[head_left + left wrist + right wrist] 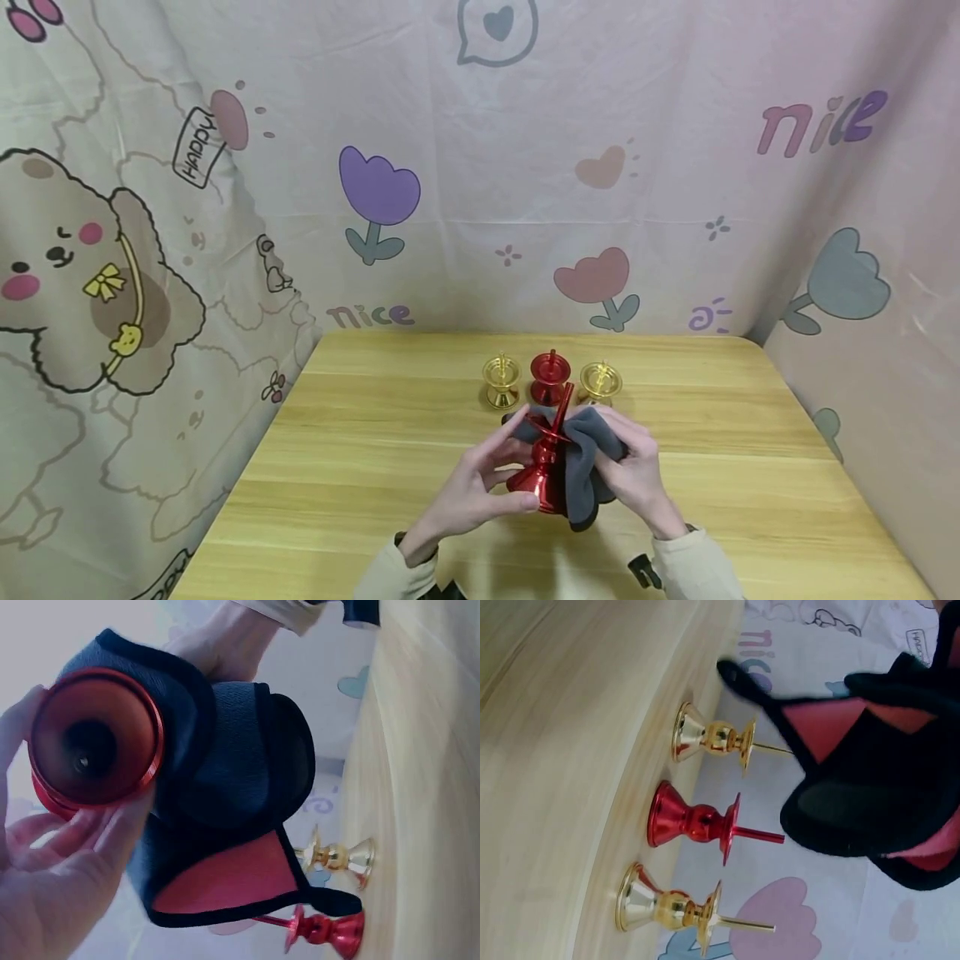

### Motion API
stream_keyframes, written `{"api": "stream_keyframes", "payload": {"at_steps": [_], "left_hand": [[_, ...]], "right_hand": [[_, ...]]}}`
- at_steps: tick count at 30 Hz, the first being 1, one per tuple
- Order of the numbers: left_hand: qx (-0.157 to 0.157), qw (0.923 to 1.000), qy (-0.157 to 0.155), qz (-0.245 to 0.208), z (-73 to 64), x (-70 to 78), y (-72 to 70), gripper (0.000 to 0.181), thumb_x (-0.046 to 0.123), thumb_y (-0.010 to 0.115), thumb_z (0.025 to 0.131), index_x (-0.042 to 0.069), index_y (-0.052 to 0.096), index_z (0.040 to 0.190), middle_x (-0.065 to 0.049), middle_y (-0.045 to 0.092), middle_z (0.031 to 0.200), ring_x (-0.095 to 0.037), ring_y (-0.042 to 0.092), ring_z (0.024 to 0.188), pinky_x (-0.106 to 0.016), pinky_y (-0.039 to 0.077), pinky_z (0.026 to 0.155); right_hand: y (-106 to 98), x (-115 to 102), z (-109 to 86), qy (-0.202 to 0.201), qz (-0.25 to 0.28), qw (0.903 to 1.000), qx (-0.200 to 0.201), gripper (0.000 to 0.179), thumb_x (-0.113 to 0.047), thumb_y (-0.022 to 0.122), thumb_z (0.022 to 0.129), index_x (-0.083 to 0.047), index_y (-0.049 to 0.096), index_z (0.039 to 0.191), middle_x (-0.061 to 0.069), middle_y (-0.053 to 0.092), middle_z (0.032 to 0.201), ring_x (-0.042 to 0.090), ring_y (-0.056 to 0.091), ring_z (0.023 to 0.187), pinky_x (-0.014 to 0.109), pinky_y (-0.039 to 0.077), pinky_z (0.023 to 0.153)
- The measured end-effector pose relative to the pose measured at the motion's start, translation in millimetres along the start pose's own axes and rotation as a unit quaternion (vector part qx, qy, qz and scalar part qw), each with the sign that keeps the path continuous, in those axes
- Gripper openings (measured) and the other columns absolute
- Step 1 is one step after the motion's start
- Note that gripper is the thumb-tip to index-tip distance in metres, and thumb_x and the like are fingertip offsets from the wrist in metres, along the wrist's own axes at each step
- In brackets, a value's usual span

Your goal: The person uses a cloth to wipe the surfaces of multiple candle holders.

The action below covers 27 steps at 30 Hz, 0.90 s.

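My left hand [477,486] grips a shiny red candle holder [538,482] by its flared base, thumb at the near side. The holder is raised above the table and tilted, its thin spike pointing up. In the left wrist view its round hollow underside [94,742] faces the camera. My right hand [633,467] holds a dark grey cloth [581,467] that is bunched against the holder's right side and stem. A pink underside of the cloth [232,877] shows in the left wrist view. The cloth covers some of the right fingers.
Behind the hands stand a gold candle holder [502,382], a red candle holder [551,375] and another gold candle holder [601,381] in a row on the wooden table [360,442]. A printed curtain [465,192] hangs along the table's back and sides.
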<state>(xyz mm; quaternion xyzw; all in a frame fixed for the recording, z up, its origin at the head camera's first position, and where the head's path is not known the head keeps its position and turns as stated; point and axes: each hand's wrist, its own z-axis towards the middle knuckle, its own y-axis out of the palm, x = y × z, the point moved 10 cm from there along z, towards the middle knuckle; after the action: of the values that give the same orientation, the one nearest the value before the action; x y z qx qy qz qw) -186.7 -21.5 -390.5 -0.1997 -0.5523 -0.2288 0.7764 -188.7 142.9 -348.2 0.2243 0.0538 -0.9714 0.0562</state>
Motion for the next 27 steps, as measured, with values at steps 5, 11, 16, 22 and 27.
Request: {"api": "stream_keyframes", "payload": {"at_steps": [5,11,16,22,27], "left_hand": [[-0.002,0.9994,-0.017,0.029,-0.8,-3.6,0.1,0.097,0.010,0.078,0.088,0.024,0.018,0.163,-0.024,0.060,0.136,-0.011,0.060,0.125,-0.031,0.053,0.106],[0.032,0.9916,0.021,0.123,-1.5,5.1,-0.5,0.102,0.012,0.085,0.081,0.020,0.022,0.162,-0.015,0.066,0.127,-0.015,0.064,0.118,-0.031,0.056,0.100],[-0.002,0.9994,0.022,0.028,-2.1,1.3,2.6,0.095,0.001,0.075,0.087,0.017,0.019,0.162,-0.028,0.063,0.128,-0.011,0.063,0.120,-0.030,0.056,0.102],[-0.007,0.9987,-0.021,0.047,-2.2,-5.5,3.3,0.100,0.008,0.077,0.087,0.027,0.015,0.163,-0.019,0.061,0.138,-0.014,0.060,0.127,-0.031,0.051,0.108],[0.034,0.9908,-0.002,0.131,-2.1,1.2,0.4,0.105,0.016,0.085,0.082,0.025,0.019,0.162,-0.011,0.064,0.129,-0.014,0.062,0.120,-0.031,0.054,0.105]], "right_hand": [[-1.3,1.0,0.3,0.003,-0.001,1.0000,0.003,0.027,0.017,0.070,0.081,0.006,0.072,0.107,0.017,0.074,0.106,0.015,0.070,0.106,0.022,0.053,0.097],[-3.5,1.6,1.2,0.007,-0.027,0.9996,0.004,0.026,0.015,0.070,0.082,0.006,0.073,0.106,0.011,0.074,0.109,0.013,0.069,0.108,0.021,0.053,0.099],[-3.0,-0.4,1.6,0.004,-0.010,0.9999,0.004,0.024,0.012,0.071,0.084,0.007,0.072,0.108,0.011,0.074,0.109,0.014,0.069,0.108,0.022,0.053,0.098],[-4.3,-0.3,0.5,0.002,-0.005,0.9999,0.012,0.025,0.015,0.070,0.083,0.007,0.072,0.107,0.012,0.074,0.108,0.014,0.070,0.106,0.022,0.054,0.097],[-3.5,-1.2,1.1,-0.004,-0.010,0.9999,0.009,0.026,0.016,0.071,0.081,0.007,0.073,0.105,0.013,0.074,0.107,0.015,0.070,0.106,0.022,0.054,0.097]]}}
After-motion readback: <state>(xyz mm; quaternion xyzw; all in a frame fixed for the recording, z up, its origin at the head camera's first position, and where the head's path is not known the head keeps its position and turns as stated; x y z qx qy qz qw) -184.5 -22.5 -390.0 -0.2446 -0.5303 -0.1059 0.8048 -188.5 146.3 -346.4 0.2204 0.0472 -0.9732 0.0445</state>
